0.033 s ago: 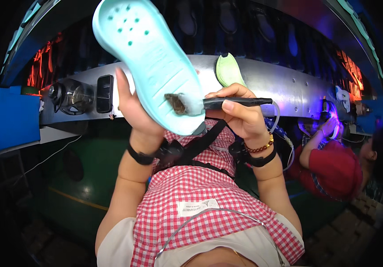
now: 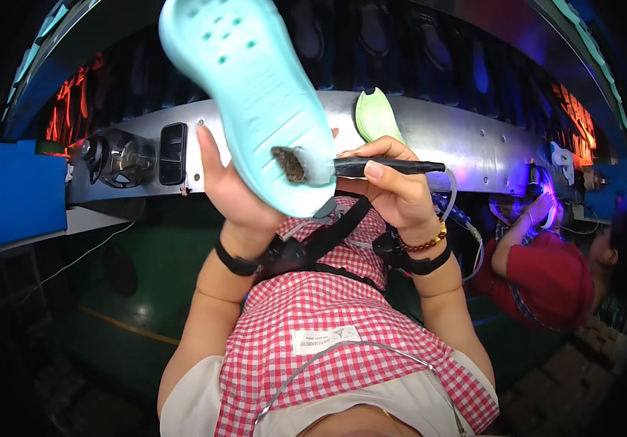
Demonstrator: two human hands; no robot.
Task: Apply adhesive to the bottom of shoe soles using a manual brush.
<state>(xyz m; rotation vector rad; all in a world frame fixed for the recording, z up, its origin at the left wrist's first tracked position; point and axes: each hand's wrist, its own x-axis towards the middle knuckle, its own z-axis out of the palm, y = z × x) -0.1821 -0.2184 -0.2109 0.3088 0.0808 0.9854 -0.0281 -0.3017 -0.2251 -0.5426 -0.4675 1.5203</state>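
Note:
A pale turquoise shoe sole (image 2: 273,109) with small holes at its far end is tilted up over the bench edge. My left hand (image 2: 237,186) supports it from beneath, thumb out to the left and the other fingers mostly hidden behind it. Closed round the black handle of a brush (image 2: 382,167), my right hand (image 2: 401,186) is just right of the sole. The brush's dark bristle tip lies against the sole's near end. From the handle's right end a clear tube (image 2: 453,191) curves down.
A metal bench (image 2: 444,131) crosses in front, holding a lime-green shoe part (image 2: 377,116), a black tray (image 2: 173,153) and a glass pot (image 2: 120,158). Behind it runs a dark rack of soles. A co-worker in a red top (image 2: 546,273) sits at right; a blue bin (image 2: 22,193) stands left.
My left hand and the sole have shifted slightly to the right and away from me. The brush tip stays on the sole's near end; my right hand has hardly moved.

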